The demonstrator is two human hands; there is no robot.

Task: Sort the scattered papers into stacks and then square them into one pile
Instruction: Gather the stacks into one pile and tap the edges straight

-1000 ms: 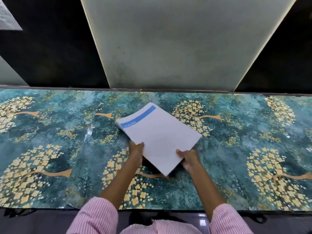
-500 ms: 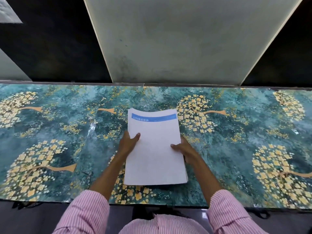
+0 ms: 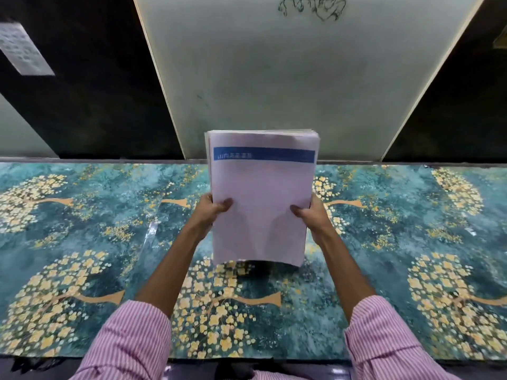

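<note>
Even, soft light is cast from above; a shadow is thrown below the hands [image 3: 263,215]. Edges are bowed by wide-angle distortion; slight blur is seen.

1. Both your arms reach forward from the bottom of the view, forearms bare, angled inward toward each other
2. Your striped pink sleeves [image 3: 131,341] are pushed up to about the elbows
3. Your left hand [image 3: 210,212] clamps the left edge of the paper stack [image 3: 260,204], thumb laid across the front, fingers hidden behind
4. Your right hand [image 3: 312,215] mirrors it on the right edge, thumb in front
5. Both grips sit at mid-height, level with each other, wrists roughly straight
</note>
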